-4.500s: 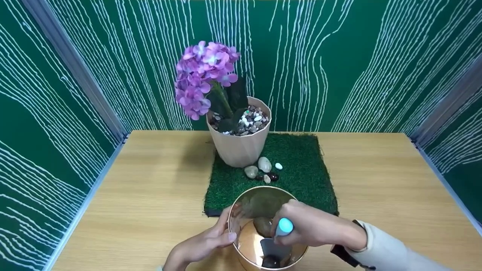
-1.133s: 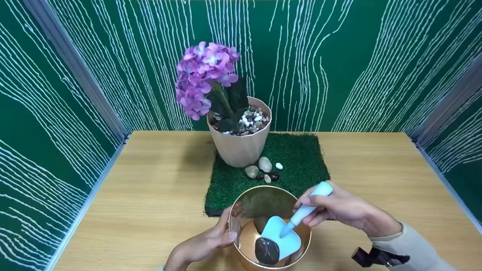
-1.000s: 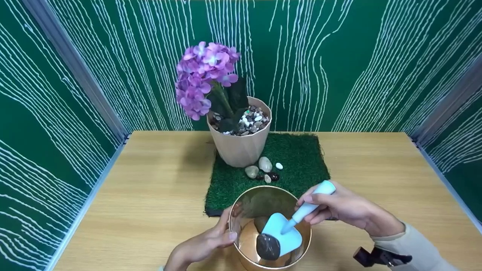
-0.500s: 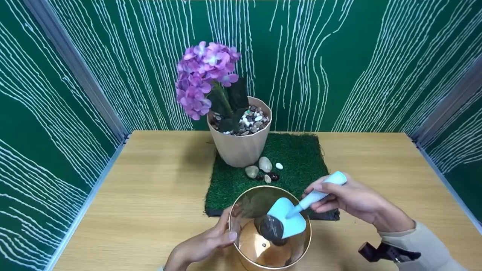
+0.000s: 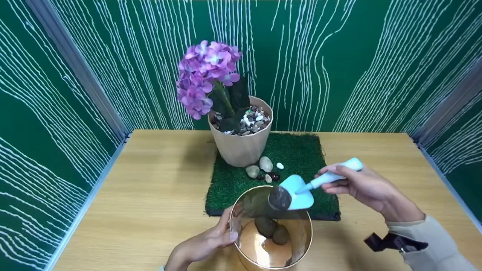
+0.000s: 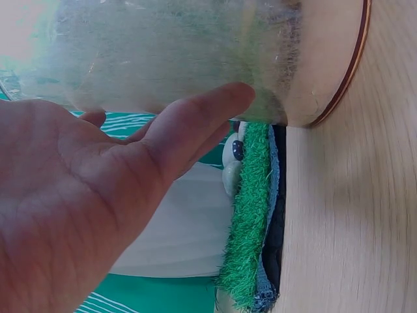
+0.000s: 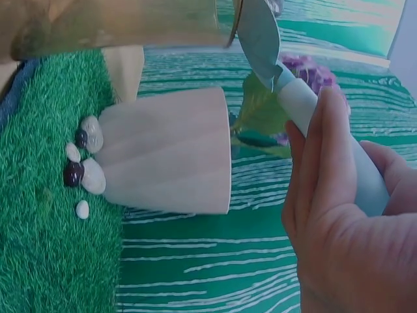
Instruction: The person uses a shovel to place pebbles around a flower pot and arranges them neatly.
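My right hand (image 5: 367, 192) grips the handle of a light-blue garden trowel (image 5: 297, 192). A dark rounded stone (image 5: 279, 198) sits at the tip of its blade, level with the far rim of a gold pot (image 5: 308, 244). Inside the pot lies a dark stone (image 5: 266, 227), with another dark rounded shape beside it. My left hand (image 5: 205, 241) holds the pot's left side, thumb in front and fingers behind. In the left wrist view the pot's shiny wall (image 6: 182, 59) meets the fingers. In the right wrist view the trowel (image 7: 300, 104) overlaps the pot's rim.
A cream flowerpot (image 5: 241, 150) with purple flowers (image 5: 207, 75) and small pebbles (image 5: 258, 118) stands on a green grass mat (image 5: 301, 158). Several loose stones (image 5: 266, 164) lie on the mat before it. Green walls with white lines enclose the wooden table (image 5: 150, 180).
The trowel has gone down into the pot, taken the dark stone onto its blade, and risen with it toward the far right rim. My left hand has stayed put.
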A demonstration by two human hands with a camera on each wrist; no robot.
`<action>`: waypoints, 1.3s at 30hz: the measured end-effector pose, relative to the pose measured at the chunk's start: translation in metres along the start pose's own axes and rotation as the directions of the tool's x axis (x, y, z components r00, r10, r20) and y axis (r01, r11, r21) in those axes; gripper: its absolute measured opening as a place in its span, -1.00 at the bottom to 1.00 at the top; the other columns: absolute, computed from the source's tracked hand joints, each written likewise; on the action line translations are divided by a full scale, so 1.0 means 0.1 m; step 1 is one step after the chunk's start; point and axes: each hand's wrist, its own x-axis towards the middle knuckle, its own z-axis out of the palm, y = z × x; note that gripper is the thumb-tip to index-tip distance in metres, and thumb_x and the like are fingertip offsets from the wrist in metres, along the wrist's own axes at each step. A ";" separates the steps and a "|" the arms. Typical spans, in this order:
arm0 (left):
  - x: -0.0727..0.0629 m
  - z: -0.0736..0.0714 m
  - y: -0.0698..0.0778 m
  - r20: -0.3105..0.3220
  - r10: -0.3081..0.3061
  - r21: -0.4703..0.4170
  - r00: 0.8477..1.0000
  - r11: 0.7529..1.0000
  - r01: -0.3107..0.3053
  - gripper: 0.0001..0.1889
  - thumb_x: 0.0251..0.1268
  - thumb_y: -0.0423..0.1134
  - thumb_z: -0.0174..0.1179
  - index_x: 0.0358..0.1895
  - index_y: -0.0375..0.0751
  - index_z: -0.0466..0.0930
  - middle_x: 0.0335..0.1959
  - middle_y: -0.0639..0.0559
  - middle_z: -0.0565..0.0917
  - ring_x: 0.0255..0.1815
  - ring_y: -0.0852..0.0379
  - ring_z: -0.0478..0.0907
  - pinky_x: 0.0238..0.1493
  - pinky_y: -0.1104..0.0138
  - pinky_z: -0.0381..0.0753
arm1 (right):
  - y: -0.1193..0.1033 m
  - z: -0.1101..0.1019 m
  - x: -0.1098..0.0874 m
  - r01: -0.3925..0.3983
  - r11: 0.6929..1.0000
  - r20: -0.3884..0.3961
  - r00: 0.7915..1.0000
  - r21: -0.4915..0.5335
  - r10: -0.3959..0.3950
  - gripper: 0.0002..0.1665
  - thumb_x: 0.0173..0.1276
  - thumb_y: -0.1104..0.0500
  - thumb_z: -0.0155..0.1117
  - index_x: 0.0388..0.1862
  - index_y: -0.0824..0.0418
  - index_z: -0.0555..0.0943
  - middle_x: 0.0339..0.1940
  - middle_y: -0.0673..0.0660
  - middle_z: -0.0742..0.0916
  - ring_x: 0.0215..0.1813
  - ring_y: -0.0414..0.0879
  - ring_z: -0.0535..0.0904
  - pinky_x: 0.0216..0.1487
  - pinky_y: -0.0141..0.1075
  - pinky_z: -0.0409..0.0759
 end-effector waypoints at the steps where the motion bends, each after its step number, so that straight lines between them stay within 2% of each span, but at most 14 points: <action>1: 0.00 0.00 0.00 -0.003 -0.005 0.002 1.000 1.000 0.005 -0.03 0.89 0.02 -0.15 0.82 -0.29 -0.68 0.89 -0.38 -0.53 0.90 -0.41 -0.53 0.83 -0.22 -0.27 | -0.01 -0.01 0.00 0.000 1.000 -0.019 1.000 0.003 0.000 -0.42 0.94 0.27 -0.21 0.19 0.20 0.85 0.11 0.14 0.94 0.06 -0.13 0.94 0.18 -0.34 0.82; 5: 0.00 0.01 0.00 -0.003 0.008 0.007 1.000 1.000 -0.008 -0.04 0.88 0.02 -0.15 0.82 -0.30 -0.65 0.90 -0.41 -0.48 0.90 -0.43 -0.49 0.84 -0.15 -0.22 | -0.05 -0.06 0.02 0.007 1.000 -0.094 0.996 0.019 -0.005 -0.44 0.93 0.27 -0.17 0.13 0.21 0.86 0.05 0.16 0.95 0.02 -0.11 0.95 0.15 -0.33 0.82; 11: 0.00 0.01 -0.01 -0.006 0.026 0.016 1.000 1.000 -0.026 -0.08 0.88 0.02 -0.14 0.83 -0.31 -0.57 0.90 -0.46 -0.38 0.90 -0.43 -0.41 0.76 0.38 -0.05 | -0.09 -0.14 0.03 0.048 0.997 -0.131 0.991 0.055 -0.041 -0.43 0.94 0.24 -0.18 0.13 0.25 0.86 0.03 0.18 0.94 0.03 -0.10 0.95 0.16 -0.33 0.82; 13: 0.00 0.01 -0.01 -0.011 0.024 0.015 1.000 1.000 -0.024 -0.06 0.88 0.03 -0.12 0.83 -0.31 -0.56 0.90 -0.46 -0.36 0.90 -0.43 -0.39 0.72 0.46 -0.04 | -0.10 -0.17 0.04 0.061 0.997 -0.153 0.987 0.054 -0.052 -0.43 0.94 0.23 -0.18 0.13 0.26 0.86 0.04 0.17 0.93 0.03 -0.10 0.95 0.17 -0.32 0.82; 16: 0.00 0.01 0.00 -0.010 0.025 0.011 1.000 1.000 -0.025 -0.06 0.88 0.03 -0.12 0.83 -0.32 -0.56 0.90 -0.46 -0.37 0.91 -0.44 -0.40 0.80 0.29 -0.07 | -0.11 -0.20 0.05 0.065 0.997 -0.215 0.975 0.037 -0.056 -0.44 0.95 0.21 -0.16 0.10 0.24 0.86 0.03 0.15 0.92 0.02 -0.10 0.94 0.17 -0.33 0.82; 20: 0.00 0.01 0.00 -0.009 0.009 0.011 1.000 1.000 -0.009 -0.04 0.87 0.07 -0.11 0.83 -0.31 -0.56 0.91 -0.45 -0.36 0.91 -0.44 -0.40 0.85 -0.08 -0.11 | -0.09 -0.22 0.08 0.023 0.999 -0.347 0.938 0.033 -0.010 -0.49 0.94 0.16 -0.08 0.04 0.19 0.86 -0.02 0.12 0.91 -0.02 -0.12 0.94 0.13 -0.35 0.83; 24: -0.01 0.01 -0.01 -0.009 0.003 0.018 1.000 1.000 -0.003 -0.03 0.87 0.10 -0.11 0.83 -0.31 -0.57 0.91 -0.45 -0.36 0.91 -0.45 -0.38 0.84 -0.04 -0.07 | -0.03 -0.24 0.14 -0.009 0.999 -0.431 0.902 0.050 0.030 -0.53 0.92 0.12 0.00 -0.02 0.12 0.87 -0.06 0.09 0.90 -0.06 -0.16 0.94 0.11 -0.38 0.82; 27: -0.01 0.01 -0.01 -0.013 -0.003 0.026 1.000 1.000 0.003 -0.02 0.87 0.10 -0.11 0.84 -0.31 -0.58 0.90 -0.45 -0.36 0.91 -0.45 -0.37 0.84 -0.04 -0.06 | 0.04 -0.27 0.20 -0.004 0.998 -0.459 0.888 0.061 0.032 -0.52 0.92 0.11 0.01 -0.06 0.09 0.88 -0.07 0.07 0.91 -0.07 -0.18 0.94 0.11 -0.41 0.82; 29: -0.01 0.01 -0.01 -0.017 -0.007 0.027 1.000 1.000 0.007 -0.02 0.87 0.09 -0.11 0.84 -0.30 -0.58 0.90 -0.45 -0.36 0.91 -0.46 -0.37 0.83 -0.17 -0.09 | 0.10 -0.29 0.24 0.005 0.998 -0.474 0.880 0.063 0.025 -0.50 0.92 0.12 -0.01 -0.08 0.07 0.88 -0.08 0.06 0.92 -0.07 -0.19 0.93 0.11 -0.41 0.81; 32: -0.01 0.01 -0.01 -0.024 -0.010 0.034 1.000 0.999 0.011 -0.02 0.87 0.09 -0.11 0.84 -0.31 -0.58 0.90 -0.46 -0.36 0.90 -0.46 -0.35 0.82 -0.19 -0.08 | 0.18 -0.32 0.32 0.007 0.997 -0.501 0.865 0.076 0.032 -0.47 0.93 0.12 -0.04 -0.10 0.04 0.88 -0.10 0.04 0.93 -0.07 -0.20 0.94 0.11 -0.42 0.81; 39: 0.01 0.01 -0.02 -0.015 -0.017 0.015 1.000 1.000 0.017 -0.04 0.86 0.08 -0.12 0.84 -0.28 -0.56 0.91 -0.42 -0.36 0.91 -0.43 -0.38 0.83 -0.19 -0.09 | 0.36 -0.37 0.51 0.037 0.990 -0.579 0.814 0.135 0.049 -0.50 0.90 0.21 -0.03 -0.15 0.01 0.84 -0.13 -0.01 0.89 -0.09 -0.21 0.93 0.13 -0.41 0.81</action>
